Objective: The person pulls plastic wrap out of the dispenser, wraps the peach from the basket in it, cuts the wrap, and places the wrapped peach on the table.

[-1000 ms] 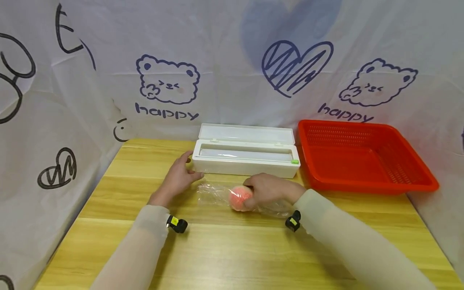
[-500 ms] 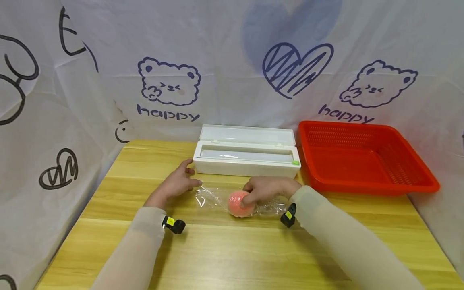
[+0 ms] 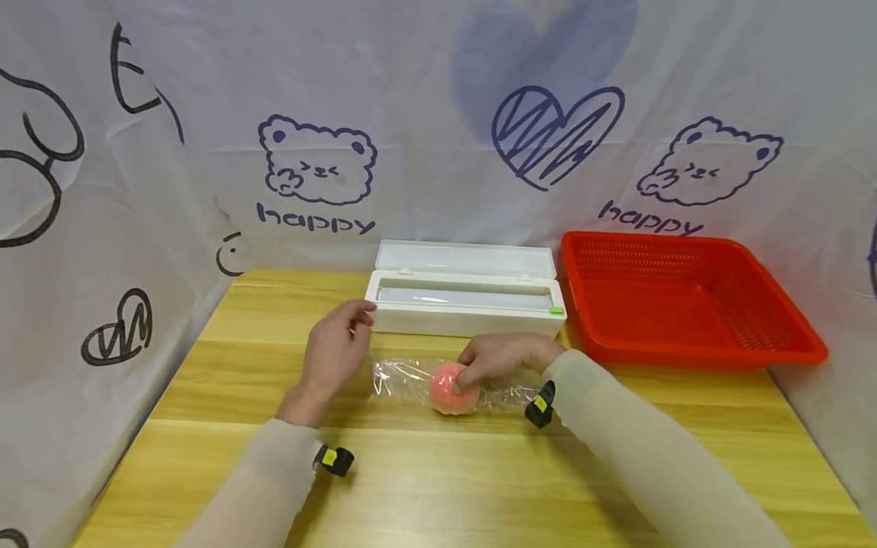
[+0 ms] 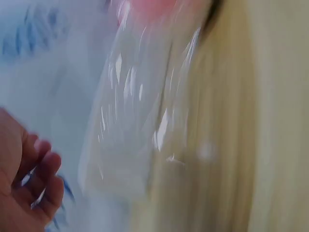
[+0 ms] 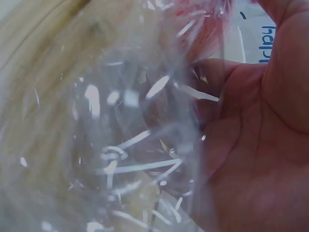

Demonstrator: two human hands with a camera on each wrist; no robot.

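**Wooden bench, open box, and a pink ball in my right hand**

A white sheet hangs behind and to both sides of everything, drawn with bears, hearts and the word "happy". In front of it spreads the bench, its top pale yellow wood. At the back right stands a red basket with holes in its sides. My arms come in from the near edge in pale sleeves. Just left of the basket sits the white box, its lid raised at the back and a pale roll lying along the opening.

In front of the box, clear film stretches out on both sides of the ball, crinkled and shiny.

My right hand grips the ball, thumb on the near side. My left hand holds nothing, its fingers loosely bent by the left front corner of the box; I cannot tell whether they touch it.

The ball is near the middle of the film, with the box behind it; I cannot tell whether it rests on the wood. A small black camera sits at my left wrist, another at my right. Smallest is a green tab at the box's right end.
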